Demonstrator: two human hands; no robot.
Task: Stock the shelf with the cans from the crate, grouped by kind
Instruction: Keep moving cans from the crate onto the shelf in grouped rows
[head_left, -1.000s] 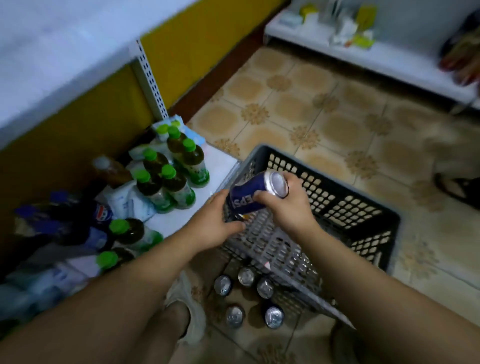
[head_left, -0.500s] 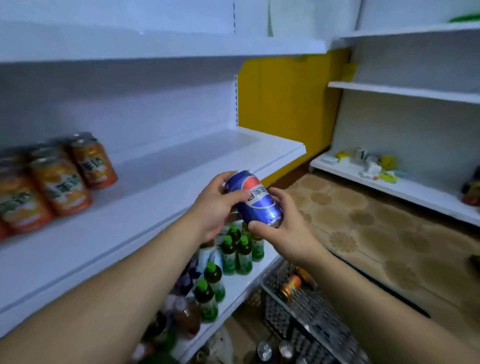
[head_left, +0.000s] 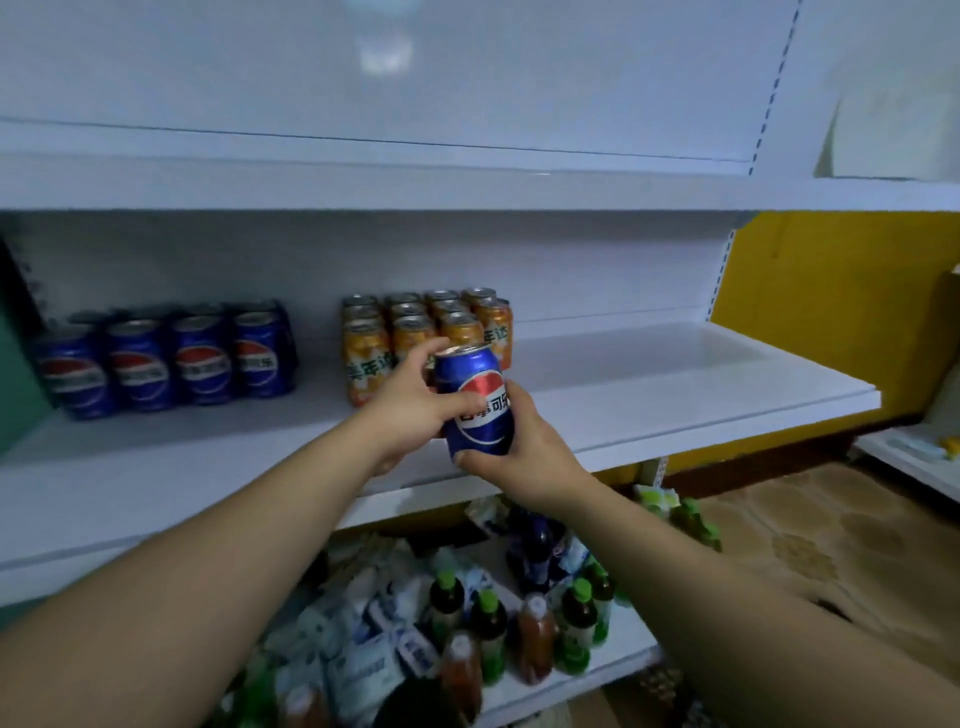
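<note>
Can labels: Chinese brand lettering

The blue can (head_left: 478, 400) shows "事可乐" across a Pepsi globe; orange cans (head_left: 366, 358) just behind it read "美年达" — shelved blue cans (head_left: 202, 364), well left of it, blur.

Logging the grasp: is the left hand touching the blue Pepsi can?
Touching. Head view: the left hand curls round the blue Pepsi can, one finger across its label.

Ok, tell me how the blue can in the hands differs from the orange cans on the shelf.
Colour: the blue can carries a red, white and blue roundel; the orange cans are orange with green lettering. Place: the blue can is gripped by the left hand and right hand, off the shelf; the orange cans stand on it in a packed block. Both kinds have silver tops.
</note>
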